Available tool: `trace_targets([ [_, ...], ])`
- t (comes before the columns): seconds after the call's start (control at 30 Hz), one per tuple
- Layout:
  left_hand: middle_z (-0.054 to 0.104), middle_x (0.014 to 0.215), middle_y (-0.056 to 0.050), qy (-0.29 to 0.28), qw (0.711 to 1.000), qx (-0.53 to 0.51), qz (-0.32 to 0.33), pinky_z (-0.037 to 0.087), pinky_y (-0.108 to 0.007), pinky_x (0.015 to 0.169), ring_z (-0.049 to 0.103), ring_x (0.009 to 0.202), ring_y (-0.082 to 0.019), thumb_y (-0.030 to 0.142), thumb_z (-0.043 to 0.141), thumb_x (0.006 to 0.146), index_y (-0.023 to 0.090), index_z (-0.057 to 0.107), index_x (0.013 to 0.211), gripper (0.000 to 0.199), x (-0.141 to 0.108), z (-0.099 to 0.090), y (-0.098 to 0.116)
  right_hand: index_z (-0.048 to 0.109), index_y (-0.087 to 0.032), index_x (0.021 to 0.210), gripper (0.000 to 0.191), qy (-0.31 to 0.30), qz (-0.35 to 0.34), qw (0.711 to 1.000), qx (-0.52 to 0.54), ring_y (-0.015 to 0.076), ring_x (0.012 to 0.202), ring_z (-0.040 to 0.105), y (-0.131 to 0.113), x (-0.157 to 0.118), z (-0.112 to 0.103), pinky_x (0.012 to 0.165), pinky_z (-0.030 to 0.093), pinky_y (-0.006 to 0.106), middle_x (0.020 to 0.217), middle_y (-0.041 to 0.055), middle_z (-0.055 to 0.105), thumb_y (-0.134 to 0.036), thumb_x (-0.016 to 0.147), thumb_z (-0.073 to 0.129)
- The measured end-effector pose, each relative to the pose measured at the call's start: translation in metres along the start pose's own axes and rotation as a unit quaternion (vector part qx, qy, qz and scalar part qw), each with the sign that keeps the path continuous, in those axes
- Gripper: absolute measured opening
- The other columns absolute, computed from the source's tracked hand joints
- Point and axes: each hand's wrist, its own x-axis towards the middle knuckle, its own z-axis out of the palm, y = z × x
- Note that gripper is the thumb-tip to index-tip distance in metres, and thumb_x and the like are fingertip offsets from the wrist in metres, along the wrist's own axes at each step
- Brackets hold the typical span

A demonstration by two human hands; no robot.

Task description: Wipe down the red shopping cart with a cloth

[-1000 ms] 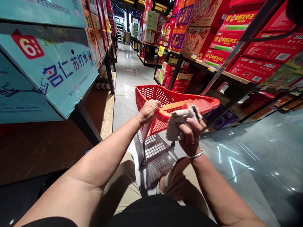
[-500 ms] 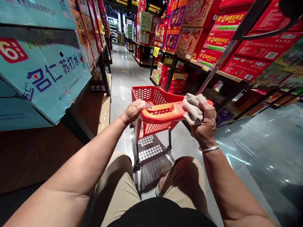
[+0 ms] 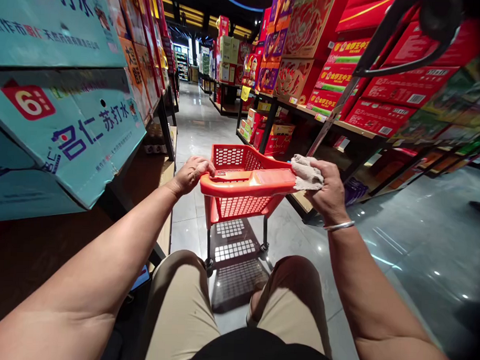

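A red plastic cart (image 3: 242,209) with a perforated basket stands on the floor in front of my knees, its orange-red handle towards me. My left hand (image 3: 193,174) is closed round the left corner of that handle. At the handle's right end my right hand (image 3: 328,189) grips a crumpled greyish-white cloth (image 3: 306,173), which lies against the handle. A silver bangle circles my right wrist. What part of the basket's inside I can see shows only its perforated walls.
Blue cartons (image 3: 64,126) are stacked on a shelf close at my left. Along the right, a shelf (image 3: 352,127) holds red boxes, and a metal pole (image 3: 337,107) slants upward in front of it. A tiled aisle (image 3: 191,112) runs ahead between shelves.
The cart handle has turned and moved slightly left, now lying more level across the view. My left hand has shifted left with it, and my right hand has moved slightly lower.
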Motion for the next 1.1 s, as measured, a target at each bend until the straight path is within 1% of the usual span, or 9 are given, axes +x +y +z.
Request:
trace_targets([
  [0.1,0.074,0.098,-0.008,-0.041,0.998,0.035,0.017,0.040,-0.047,0.106,0.062,0.101,-0.027,0.049,0.031,0.093,0.024,0.072,0.080,0.050,0.008,-0.018,-0.012,0.065,-0.026,0.121,0.042,-0.018,0.016,1.000,-0.014,0.0265,0.118,0.059,-0.015,-0.004,0.007,0.102,0.044,0.047,0.127,0.0089,0.063,-0.044,0.083,0.069],
  [0.2,0.072,0.106,-0.010,0.057,0.992,0.105,-0.045,0.044,-0.048,0.102,0.062,0.103,-0.029,0.049,0.054,0.084,0.021,0.071,0.107,0.040,0.015,-0.036,-0.002,0.065,-0.030,0.124,0.041,-0.038,0.055,0.996,-0.055,0.0273,0.120,0.057,-0.027,-0.005,0.013,0.105,0.039,0.048,0.132,0.0073,0.061,-0.046,0.087,0.065],
  [0.27,0.070,0.112,-0.010,0.114,0.985,0.108,-0.074,0.046,-0.046,0.101,0.062,0.105,-0.028,0.041,0.052,0.088,0.020,0.064,0.125,0.044,0.016,-0.038,0.027,0.065,-0.030,0.125,0.040,-0.033,0.084,0.993,-0.077,0.0277,0.121,0.056,-0.033,-0.004,0.016,0.105,0.038,0.048,0.134,0.0070,0.060,-0.047,0.088,0.062],
  [0.43,0.063,0.129,-0.013,0.007,0.983,0.183,-0.004,0.048,-0.043,0.097,0.060,0.114,-0.030,0.049,0.051,0.095,0.019,0.054,0.139,0.053,0.001,0.004,0.132,0.066,-0.028,0.122,0.035,-0.031,0.064,0.995,-0.066,0.0258,0.121,0.057,-0.038,-0.003,0.019,0.104,0.038,0.046,0.130,0.0065,0.064,-0.044,0.092,0.058],
  [0.53,0.065,0.123,-0.017,-0.052,0.959,0.278,0.000,0.050,-0.044,0.083,0.064,0.103,-0.035,0.065,0.055,0.090,0.020,0.052,0.142,0.069,-0.009,0.032,0.157,0.065,-0.030,0.124,0.036,-0.067,0.025,0.996,-0.047,0.0251,0.119,0.059,-0.033,-0.003,0.011,0.101,0.041,0.044,0.130,0.0054,0.065,-0.042,0.091,0.061],
  [0.73,0.070,0.108,-0.013,-0.107,0.945,0.308,0.007,0.046,-0.036,0.076,0.067,0.094,-0.030,0.065,0.053,0.092,0.026,0.043,0.148,0.070,-0.006,0.032,0.135,0.071,-0.021,0.117,0.038,-0.089,-0.004,0.993,-0.071,0.0283,0.117,0.060,0.015,0.009,-0.008,0.099,0.044,0.044,0.124,0.0125,0.068,-0.031,0.080,0.073],
  [0.87,0.069,0.113,-0.011,-0.114,0.951,0.288,-0.003,0.045,-0.037,0.082,0.064,0.101,-0.030,0.065,0.054,0.091,0.030,0.043,0.149,0.069,0.000,0.027,0.121,0.073,-0.016,0.109,0.043,-0.089,0.105,0.985,-0.106,0.0220,0.101,0.065,0.046,0.026,0.001,0.087,0.048,0.038,0.114,0.0148,0.069,-0.012,0.066,0.077],
  [1.0,0.068,0.112,-0.010,-0.109,0.957,0.270,-0.013,0.044,-0.039,0.086,0.062,0.104,-0.031,0.066,0.054,0.091,0.031,0.045,0.148,0.068,0.005,0.024,0.110,0.065,-0.013,0.122,0.049,-0.080,0.258,0.963,0.003,0.0104,0.074,0.064,0.039,0.030,0.011,0.069,0.048,0.032,0.110,0.0097,0.071,-0.004,0.074,0.062],
  [1.1,0.068,0.107,-0.007,-0.105,0.966,0.237,-0.023,0.042,-0.041,0.092,0.060,0.107,-0.032,0.066,0.056,0.090,0.034,0.048,0.145,0.065,0.009,0.018,0.099,0.068,-0.012,0.117,0.041,-0.064,0.196,0.978,-0.005,0.0142,0.086,0.065,0.015,0.021,0.013,0.074,0.050,0.032,0.115,0.0126,0.068,-0.015,0.077,0.072],
])
